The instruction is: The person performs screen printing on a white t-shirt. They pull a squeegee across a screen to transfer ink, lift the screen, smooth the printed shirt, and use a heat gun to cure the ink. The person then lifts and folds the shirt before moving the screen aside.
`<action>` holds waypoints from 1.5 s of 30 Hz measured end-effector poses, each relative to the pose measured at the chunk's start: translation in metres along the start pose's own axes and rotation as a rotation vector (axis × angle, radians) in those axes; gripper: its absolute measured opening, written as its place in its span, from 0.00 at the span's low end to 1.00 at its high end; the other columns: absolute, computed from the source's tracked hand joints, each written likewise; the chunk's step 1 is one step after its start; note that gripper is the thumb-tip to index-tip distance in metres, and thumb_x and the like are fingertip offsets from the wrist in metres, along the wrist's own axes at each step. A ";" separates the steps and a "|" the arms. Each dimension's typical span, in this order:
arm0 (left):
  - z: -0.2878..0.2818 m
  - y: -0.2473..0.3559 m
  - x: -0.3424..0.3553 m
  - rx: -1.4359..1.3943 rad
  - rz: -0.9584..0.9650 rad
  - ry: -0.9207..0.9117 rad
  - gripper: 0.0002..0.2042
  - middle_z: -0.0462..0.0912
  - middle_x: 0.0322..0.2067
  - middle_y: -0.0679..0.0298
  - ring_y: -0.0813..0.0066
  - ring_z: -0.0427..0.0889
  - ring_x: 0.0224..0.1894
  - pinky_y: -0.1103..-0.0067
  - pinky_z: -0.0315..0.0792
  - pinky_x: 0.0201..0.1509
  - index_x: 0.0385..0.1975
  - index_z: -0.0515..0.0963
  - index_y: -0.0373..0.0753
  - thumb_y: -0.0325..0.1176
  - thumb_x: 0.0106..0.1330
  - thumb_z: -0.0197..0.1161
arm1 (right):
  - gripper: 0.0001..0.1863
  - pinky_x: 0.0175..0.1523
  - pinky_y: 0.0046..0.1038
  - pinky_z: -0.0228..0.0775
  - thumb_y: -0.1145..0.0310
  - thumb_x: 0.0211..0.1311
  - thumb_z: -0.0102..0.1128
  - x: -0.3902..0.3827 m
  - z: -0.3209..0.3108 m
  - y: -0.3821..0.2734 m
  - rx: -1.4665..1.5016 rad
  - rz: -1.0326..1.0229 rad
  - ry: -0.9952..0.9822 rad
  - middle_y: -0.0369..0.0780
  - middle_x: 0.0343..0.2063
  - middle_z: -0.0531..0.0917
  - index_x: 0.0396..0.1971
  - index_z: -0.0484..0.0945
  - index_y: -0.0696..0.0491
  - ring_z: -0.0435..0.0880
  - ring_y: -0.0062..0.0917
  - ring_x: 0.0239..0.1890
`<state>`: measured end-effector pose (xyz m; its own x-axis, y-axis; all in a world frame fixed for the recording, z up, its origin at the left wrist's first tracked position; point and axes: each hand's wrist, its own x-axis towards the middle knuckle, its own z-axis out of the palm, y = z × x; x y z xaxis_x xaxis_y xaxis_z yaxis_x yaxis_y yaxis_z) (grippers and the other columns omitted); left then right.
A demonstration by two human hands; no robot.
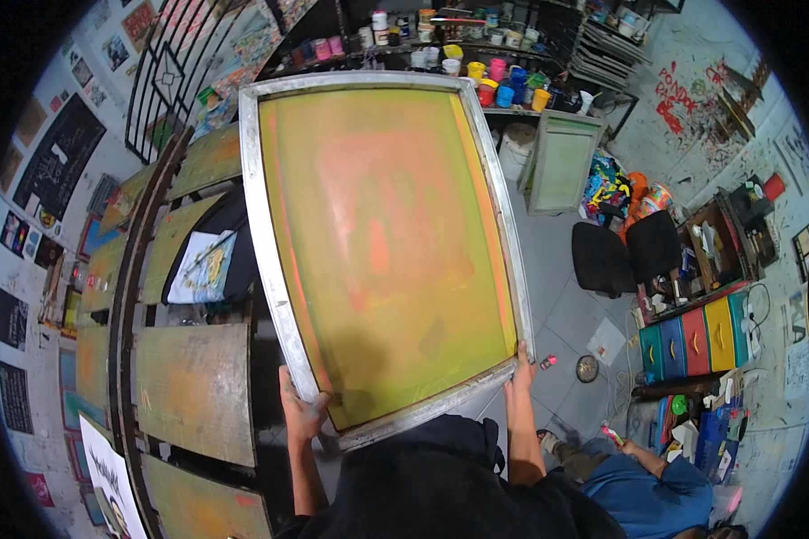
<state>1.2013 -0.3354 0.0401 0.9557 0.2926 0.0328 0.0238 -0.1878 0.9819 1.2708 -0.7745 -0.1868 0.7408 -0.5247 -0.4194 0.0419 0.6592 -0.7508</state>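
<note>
Held up before me is a large silk-screen frame (pixel 404 332), with a silvery metal rim and yellow-green mesh. A reddish, blurred patch fills the mesh's upper middle, and orange strips run down both sides. My left hand (pixel 304 409) is closed around the lower left corner, its thumb over the rim. At the lower right corner my right hand (pixel 519 368) grips the rim's side; some of its fingers are hidden behind the frame. The frame tilts slightly and touches nothing else that I can see.
Left stands a row of stained printing boards (pixel 193 382), one bearing a dark shirt (pixel 229 229). Paint pots (pixel 503 90) crowd the far shelf, and another screen (pixel 562 162) leans below. Rightward are black chairs (pixel 634 251), coloured drawers (pixel 692 340) and a person in blue (pixel 652 485).
</note>
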 end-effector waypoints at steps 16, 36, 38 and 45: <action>0.199 -0.149 0.110 -0.500 -0.310 -0.162 0.25 0.85 0.43 0.57 0.64 0.88 0.43 0.71 0.82 0.49 0.57 0.70 0.33 0.14 0.56 0.58 | 0.37 0.60 0.31 0.72 0.77 0.55 0.79 0.115 0.049 -0.199 -0.338 -0.407 0.320 0.48 0.51 0.81 0.61 0.67 0.65 0.82 0.32 0.52; 0.589 -0.208 0.277 -0.619 -1.202 -0.887 0.31 0.82 0.51 0.55 0.59 0.82 0.50 0.65 0.77 0.54 0.64 0.73 0.39 0.44 0.61 0.69 | 0.35 0.46 0.41 0.77 0.62 0.47 0.82 0.497 0.389 -0.336 -1.488 -0.752 0.151 0.45 0.28 0.82 0.51 0.72 0.61 0.86 0.42 0.35; 0.624 -0.202 0.289 -0.611 -1.221 -0.904 0.31 0.82 0.51 0.54 0.59 0.82 0.49 0.64 0.77 0.53 0.64 0.72 0.39 0.45 0.62 0.68 | 0.34 0.46 0.43 0.77 0.62 0.47 0.81 0.524 0.413 -0.335 -1.512 -0.761 0.081 0.46 0.28 0.83 0.50 0.72 0.62 0.87 0.44 0.36; 0.743 -0.201 0.327 -0.547 -1.270 -0.774 0.31 0.82 0.51 0.53 0.58 0.83 0.48 0.63 0.78 0.52 0.64 0.72 0.39 0.48 0.65 0.65 | 0.32 0.48 0.48 0.79 0.64 0.51 0.78 0.607 0.490 -0.309 -1.552 -0.706 -0.168 0.50 0.31 0.87 0.50 0.69 0.61 0.88 0.52 0.39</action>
<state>1.7274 -0.8986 -0.2846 0.3126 -0.5714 -0.7588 0.9499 0.1928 0.2461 2.0363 -1.0325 0.0409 0.9271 -0.3371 0.1638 -0.1983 -0.8120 -0.5489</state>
